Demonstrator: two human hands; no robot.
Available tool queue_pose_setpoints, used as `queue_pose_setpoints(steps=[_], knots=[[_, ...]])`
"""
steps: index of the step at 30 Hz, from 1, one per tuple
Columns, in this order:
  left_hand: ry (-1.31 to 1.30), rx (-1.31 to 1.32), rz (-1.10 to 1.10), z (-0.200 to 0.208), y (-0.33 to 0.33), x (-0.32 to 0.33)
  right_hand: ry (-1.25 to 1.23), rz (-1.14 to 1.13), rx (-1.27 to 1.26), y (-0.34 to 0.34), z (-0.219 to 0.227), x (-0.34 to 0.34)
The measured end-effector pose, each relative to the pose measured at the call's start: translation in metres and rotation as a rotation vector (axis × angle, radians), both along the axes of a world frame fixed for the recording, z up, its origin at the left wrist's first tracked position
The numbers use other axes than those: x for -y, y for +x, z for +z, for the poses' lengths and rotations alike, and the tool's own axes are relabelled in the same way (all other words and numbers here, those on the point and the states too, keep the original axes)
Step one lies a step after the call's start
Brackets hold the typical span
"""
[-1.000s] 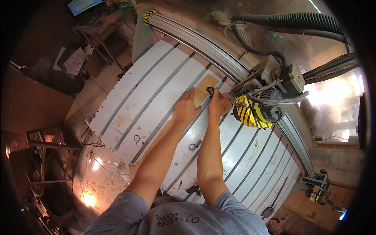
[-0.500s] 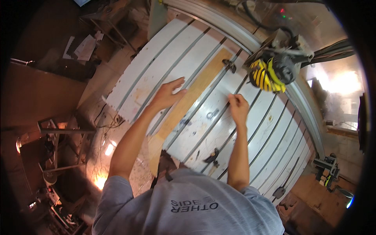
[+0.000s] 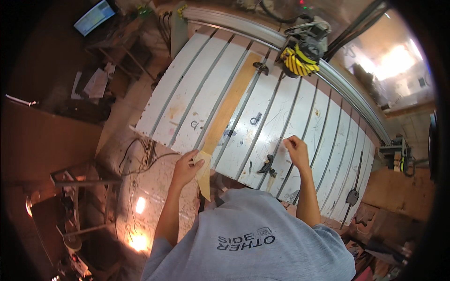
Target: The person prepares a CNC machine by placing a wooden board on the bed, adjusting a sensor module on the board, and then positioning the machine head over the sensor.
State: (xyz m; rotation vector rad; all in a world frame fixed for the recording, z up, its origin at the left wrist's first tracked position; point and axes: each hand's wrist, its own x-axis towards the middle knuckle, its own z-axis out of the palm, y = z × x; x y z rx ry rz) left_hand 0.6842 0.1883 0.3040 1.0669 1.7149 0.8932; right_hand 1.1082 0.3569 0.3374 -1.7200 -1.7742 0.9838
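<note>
A long, narrow wooden board [image 3: 233, 100] lies across the white slatted machine table [image 3: 192, 89]. Its paler, pointed near end [image 3: 203, 180] sticks out over the table's front edge. Beside that end is my left hand [image 3: 185, 169], its thumb and fingers apart, fingertips at the board's left edge. My right hand [image 3: 298, 153] hovers over the table further right with fingertips pinched together; a faint thin strand may run from them, but I cannot make out what they hold. Just left of it lies a black clamp [image 3: 266, 165]. Another dark clamp [image 3: 261, 68] sits at the board's far end.
A black and yellow machine head [image 3: 300, 61] hangs from the metal gantry rail [image 3: 234, 24] at the far side. A dark flat-ended rod [image 3: 353, 196] lies on the right of the table. Cables [image 3: 145, 161] and a metal frame [image 3: 86, 180] stand to the left.
My left hand has come back toward me, from beside the board's middle to its near end. My right hand has also drawn nearer, still pinched. The whole view has shifted.
</note>
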Motion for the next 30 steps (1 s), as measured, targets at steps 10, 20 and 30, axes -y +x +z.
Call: queue_pose_setpoints(steps=[10, 20, 30], knots=[[0.098, -0.007, 0.002, -0.020, 0.005, 0.007, -0.042, 0.049, 0.142, -0.038, -0.003, 0.062], [0.181, -0.150, -0.123, -0.034, -0.002, 0.003, 0.164, -0.109, 0.337, -0.065, -0.032, 0.124], [0.042, 0.138, 0.051, -0.002, -0.026, 0.027, 0.127, -0.257, 0.351, -0.071, -0.045, 0.123]])
